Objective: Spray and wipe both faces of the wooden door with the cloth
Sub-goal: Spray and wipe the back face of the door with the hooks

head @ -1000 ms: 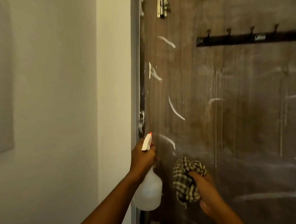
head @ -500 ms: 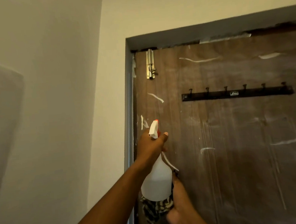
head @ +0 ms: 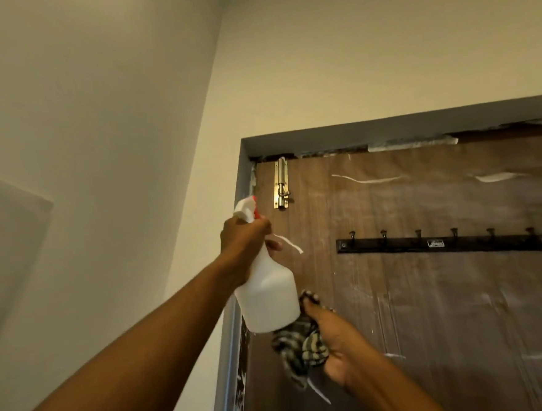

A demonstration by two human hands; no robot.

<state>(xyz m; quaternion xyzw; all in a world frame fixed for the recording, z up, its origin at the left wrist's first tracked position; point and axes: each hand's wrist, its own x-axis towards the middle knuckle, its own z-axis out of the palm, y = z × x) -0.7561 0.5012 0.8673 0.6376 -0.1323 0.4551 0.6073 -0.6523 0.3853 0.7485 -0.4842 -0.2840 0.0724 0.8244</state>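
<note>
Overspray risk at wooden door (head: 430, 306) corner
Gripping spray bottle (head: 268, 298) with left hand (head: 241, 236), clutching cloth (head: 300, 344) in right hand (head: 334, 345); aimed beside frame (head: 243, 181), likely to mist wall (head: 99, 153).

L hand (head: 244, 239) grips white plastic spray bottle (head: 268, 297) w/ red nozzle; R hand (head: 335, 345) holds checked cloth (head: 300, 346) vs brown wooden door (head: 430, 306).

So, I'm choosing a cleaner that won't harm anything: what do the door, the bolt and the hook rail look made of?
The door shows brown wood grain with a dull finish, solid wood or veneer, I cannot tell. The bolt gleams pale, so polished metal. The hook rail is dark, likely painted metal.
</note>
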